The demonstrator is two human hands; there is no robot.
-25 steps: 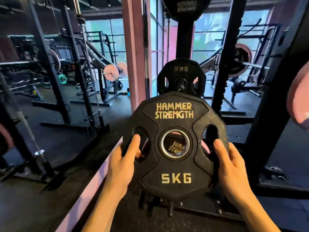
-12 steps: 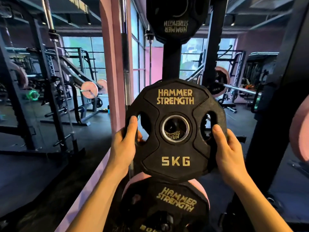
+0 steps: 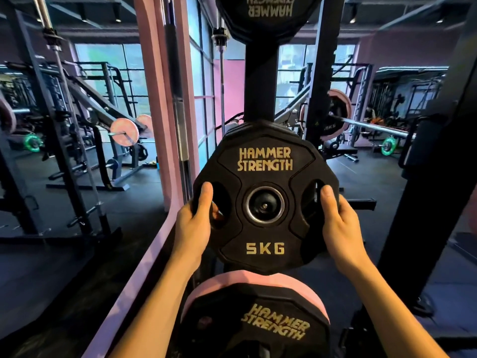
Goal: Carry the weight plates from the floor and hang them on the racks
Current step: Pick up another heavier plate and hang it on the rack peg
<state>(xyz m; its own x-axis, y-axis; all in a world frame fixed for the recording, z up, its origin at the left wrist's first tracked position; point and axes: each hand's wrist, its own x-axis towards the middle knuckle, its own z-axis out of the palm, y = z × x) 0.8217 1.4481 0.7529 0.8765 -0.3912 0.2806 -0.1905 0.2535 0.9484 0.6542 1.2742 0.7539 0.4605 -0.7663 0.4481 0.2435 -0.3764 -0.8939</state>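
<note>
Hanging at chest height on the rack post [image 3: 261, 81], the 5 kg plate [image 3: 265, 195] seems to sit with its steel-ringed bore around a peg [image 3: 263, 205], whose black end cap shows inside the ring. How far the peg reaches in, I cannot tell.

The main risk, as I judge it, is letting go too soon: if the bore has caught only the peg's tip, the plate could slide back off and drop onto the plate below [image 3: 258, 329] or toward the feet. A tilted push could also jam the ring against the peg. Fingers hooked through the grip slots could get pinched against whatever hangs behind; a dark edge behind its top rim hints at another plate, though that is unclear.

The plate is black, rubber-coated and many-sided, with gold "HAMMER STRENGTH" above the bore and "5KG" below, lettering upright, and 2 visible oval grip slots flanking the centre.

The left hand [image 3: 192, 223] grips the left rim, thumb on the face and fingers curled through the slot. The right hand [image 3: 339, 223] holds the right rim likewise.

A larger plate up top [image 3: 268, 16] hangs above on the same post.
</note>
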